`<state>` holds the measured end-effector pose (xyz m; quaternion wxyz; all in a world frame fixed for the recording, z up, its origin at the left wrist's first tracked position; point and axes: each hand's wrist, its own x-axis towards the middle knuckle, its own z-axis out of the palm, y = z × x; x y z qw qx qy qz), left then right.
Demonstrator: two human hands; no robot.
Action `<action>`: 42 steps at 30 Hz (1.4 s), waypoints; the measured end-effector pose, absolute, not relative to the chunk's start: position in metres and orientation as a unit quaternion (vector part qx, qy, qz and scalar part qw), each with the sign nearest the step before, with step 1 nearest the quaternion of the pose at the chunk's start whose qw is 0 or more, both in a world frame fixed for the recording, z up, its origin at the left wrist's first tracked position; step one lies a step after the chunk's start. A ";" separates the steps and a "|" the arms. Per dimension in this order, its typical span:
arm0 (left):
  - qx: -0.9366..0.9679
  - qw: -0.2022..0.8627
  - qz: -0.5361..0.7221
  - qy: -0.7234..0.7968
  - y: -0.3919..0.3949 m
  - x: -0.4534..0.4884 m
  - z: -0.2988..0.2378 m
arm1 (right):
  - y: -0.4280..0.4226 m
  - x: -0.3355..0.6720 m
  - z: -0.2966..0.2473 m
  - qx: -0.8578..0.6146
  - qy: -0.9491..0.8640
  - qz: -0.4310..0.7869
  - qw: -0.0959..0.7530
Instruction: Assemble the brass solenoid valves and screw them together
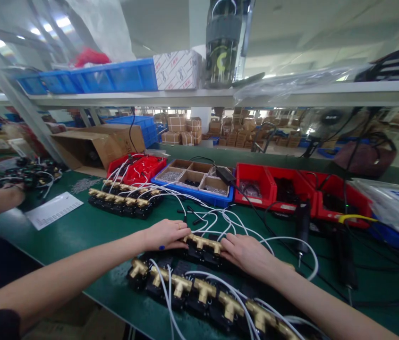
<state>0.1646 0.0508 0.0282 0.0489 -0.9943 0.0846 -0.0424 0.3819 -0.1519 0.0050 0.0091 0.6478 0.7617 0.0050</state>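
Observation:
My left hand (165, 234) and my right hand (247, 255) press from either side on a short row of black valve units with brass tee fittings (202, 245) on the green bench. Fingers of both hands are curled against the row's ends. White wires (220, 219) run from these units toward the back. Just in front of my hands lies a longer row of brass-fitted units (202, 295). Another batch of the same units (124, 200) lies further back on the left.
A blue divided tray (192, 182) and red bins (280, 189) stand behind the wires. A black electric screwdriver (302, 226) lies at right. A cardboard box (93, 144) and white paper (54, 209) are at left, where another person's arm (4, 198) rests.

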 end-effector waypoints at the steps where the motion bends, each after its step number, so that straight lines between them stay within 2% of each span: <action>1: -0.995 0.043 -0.042 0.082 0.051 0.165 0.028 | -0.152 0.382 0.005 0.646 0.763 0.002 0.007; 9: -0.996 -0.052 -0.030 0.059 0.061 0.173 0.029 | -0.140 0.390 0.009 0.639 0.767 -0.063 0.002; 18: -0.962 -0.271 0.023 0.019 0.098 0.208 0.024 | -0.095 0.430 0.028 0.625 0.744 -0.235 -0.025; 27: -0.911 -0.400 0.088 -0.043 0.124 0.230 0.006 | -0.068 0.458 0.002 0.635 0.680 -0.363 -0.063; 34: -0.927 -0.367 0.061 -0.048 0.131 0.242 -0.013 | -0.065 0.472 -0.009 0.649 0.668 -0.359 -0.065; 42: -0.972 -0.215 -0.079 -0.043 0.110 0.251 0.017 | -0.072 0.458 -0.002 0.732 0.652 -0.164 -0.107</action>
